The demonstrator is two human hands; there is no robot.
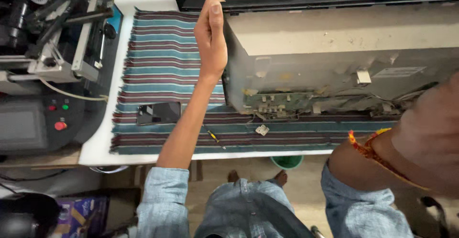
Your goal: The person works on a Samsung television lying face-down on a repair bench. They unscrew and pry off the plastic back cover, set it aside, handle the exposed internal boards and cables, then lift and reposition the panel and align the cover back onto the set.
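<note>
Left hand (211, 37) up at twelve o'clock, fingers curled around the left end of a big flat panel (344, 51), thumb pressed on the outer edge — clenched on the corner, seemingly to keep the panel from sliding. Panel lying back-side up across the striped cloth (162, 61), filling the field from centre out to three o'clock, pale grey back cover dusty and scuffed, dark front frame peeking out along the top edge. Along its lower edge an exposed strip of circuit board (282, 103) with loose wires trailing toward three o'clock, apparently laid open with the cover partly off. Cloth spread under everything on the white tabletop (95, 149), likely as padding for the screen face.

Right hand out of view; only the forearm (406, 152) visible at four o'clock, blurred and very close to the camera, with red and yellow threads (368, 145) tied around the wrist — cannot tell whether that hand grips anything.

At eight o'clock from the left hand, a dark phone (158, 113) lying flat on the cloth. Just beside the left forearm, a thin screwdriver (213, 136), and a small white part (262, 129) near the board. At nine o'clock, a machine (43, 51) with red and green buttons, off the cloth.

Below the tabletop edge at six o'clock, a green bucket (287, 161) on the floor, contents hidden
</note>
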